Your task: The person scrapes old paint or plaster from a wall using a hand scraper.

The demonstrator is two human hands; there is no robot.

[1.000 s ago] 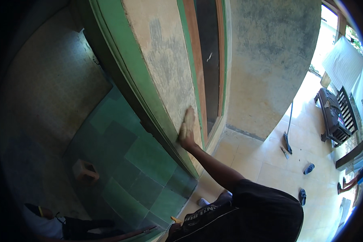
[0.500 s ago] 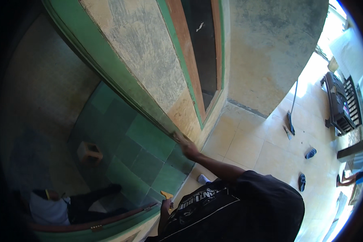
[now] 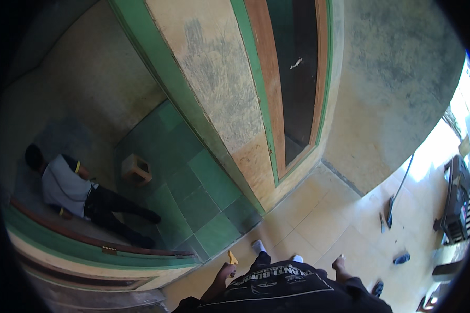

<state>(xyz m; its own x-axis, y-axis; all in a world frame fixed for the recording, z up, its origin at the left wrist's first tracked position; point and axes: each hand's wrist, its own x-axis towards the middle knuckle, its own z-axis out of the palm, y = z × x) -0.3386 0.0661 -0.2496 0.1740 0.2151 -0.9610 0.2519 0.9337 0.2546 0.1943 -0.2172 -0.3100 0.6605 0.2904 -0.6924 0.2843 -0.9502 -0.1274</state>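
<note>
1. Presently, the left hand (image 3: 226,271) hangs low at the person's left side, forearm angled forward, its fingers wrapped around a small yellow hand tool (image 3: 232,256).
2. That tool juts forward from the grip, above the glossy beige tiled floor (image 3: 310,221).
3. Lowered likewise, the right hand (image 3: 340,262) is at the opposite side, elbow bent, well apart from the grey-smeared plaster wall panel (image 3: 222,78); whether its fingers are curled or loose, I cannot tell.

Your left hand (image 3: 226,271) is hiding part of the yellow tool (image 3: 232,257); the lower edge is cutting off your shirt (image 3: 282,298).
</note>
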